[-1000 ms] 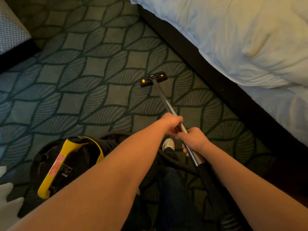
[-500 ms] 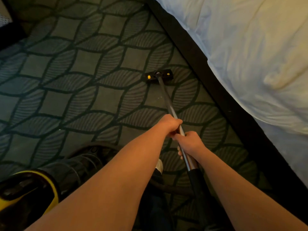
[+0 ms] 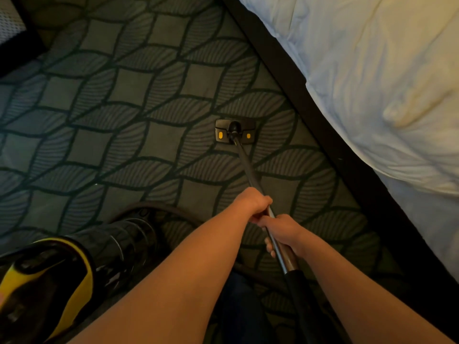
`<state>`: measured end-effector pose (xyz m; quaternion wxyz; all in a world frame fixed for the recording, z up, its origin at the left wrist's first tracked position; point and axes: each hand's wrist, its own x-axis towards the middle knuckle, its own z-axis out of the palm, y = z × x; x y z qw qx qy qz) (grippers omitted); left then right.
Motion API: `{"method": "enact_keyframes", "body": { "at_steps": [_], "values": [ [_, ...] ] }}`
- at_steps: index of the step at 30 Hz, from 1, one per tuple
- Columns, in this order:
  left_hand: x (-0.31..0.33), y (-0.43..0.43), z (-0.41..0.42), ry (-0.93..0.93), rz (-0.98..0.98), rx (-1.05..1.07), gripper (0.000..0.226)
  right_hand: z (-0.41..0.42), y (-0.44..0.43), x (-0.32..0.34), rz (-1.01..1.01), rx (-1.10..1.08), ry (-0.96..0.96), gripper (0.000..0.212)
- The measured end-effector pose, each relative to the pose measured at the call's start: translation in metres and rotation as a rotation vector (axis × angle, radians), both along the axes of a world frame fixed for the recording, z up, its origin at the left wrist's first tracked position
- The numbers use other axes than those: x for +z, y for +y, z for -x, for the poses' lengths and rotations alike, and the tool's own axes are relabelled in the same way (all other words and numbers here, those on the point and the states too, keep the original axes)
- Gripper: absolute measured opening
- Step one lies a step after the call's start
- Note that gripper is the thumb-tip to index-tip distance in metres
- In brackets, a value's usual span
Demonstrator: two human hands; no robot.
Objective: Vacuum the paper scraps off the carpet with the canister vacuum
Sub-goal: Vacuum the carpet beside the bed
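1. Two hands clamp one slim silver metal wand point(image 3: 249, 170). The left hand point(image 3: 251, 204) is ahead and the right hand point(image 3: 283, 232) is just behind, touching it, with the fingers of both curled round the tube.
2. From the hands, the wand's long axis runs forward and slightly left. It ends at a flat black floor head with two orange marks point(image 3: 235, 131), which lies flat on the grey leaf-patterned carpet point(image 3: 119, 120) with its broad side across the wand.
3. To the right, a black bed base point(image 3: 310, 100) runs diagonally under a rumpled white duvet point(image 3: 367, 78). The floor head sits near the base but apart, with a strip of carpet between.
4. Left of the head and ahead of it, carpet stretches to a dark furniture edge point(image 3: 15, 55) in the far corner.
5. A black-and-yellow canister vacuum point(image 3: 52, 281) sits low left beside the left forearm. A black hose cuff point(image 3: 296, 289) joins the wand's near end.
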<state>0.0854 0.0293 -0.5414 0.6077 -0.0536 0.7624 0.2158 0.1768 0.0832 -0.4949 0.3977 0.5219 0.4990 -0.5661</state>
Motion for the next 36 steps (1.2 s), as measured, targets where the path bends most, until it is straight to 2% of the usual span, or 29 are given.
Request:
{"method": "enact_keyframes", "body": {
  "at_steps": [7, 15, 22, 30, 36],
  "values": [
    [0.009, -0.016, -0.044, -0.016, 0.004, 0.013, 0.027, -0.046, -0.008, 0.001, 0.053, 0.05, -0.016, 0.02],
    [0.01, -0.043, -0.115, -0.093, -0.016, 0.095, 0.026, -0.109, -0.031, 0.011, 0.03, 0.152, -0.075, 0.021],
    [0.029, -0.048, -0.145, -0.156, -0.029, 0.149, 0.022, -0.135, -0.031, 0.025, 0.012, 0.22, -0.151, 0.019],
    [0.041, -0.042, -0.141, -0.042, -0.063, 0.121, 0.027, -0.133, -0.028, 0.047, -0.124, 0.215, -0.037, 0.02],
    [0.031, -0.022, -0.113, 0.153, -0.112, 0.092, 0.04, -0.105, -0.01, 0.047, -0.229, 0.253, 0.074, 0.022]
  ]
}}
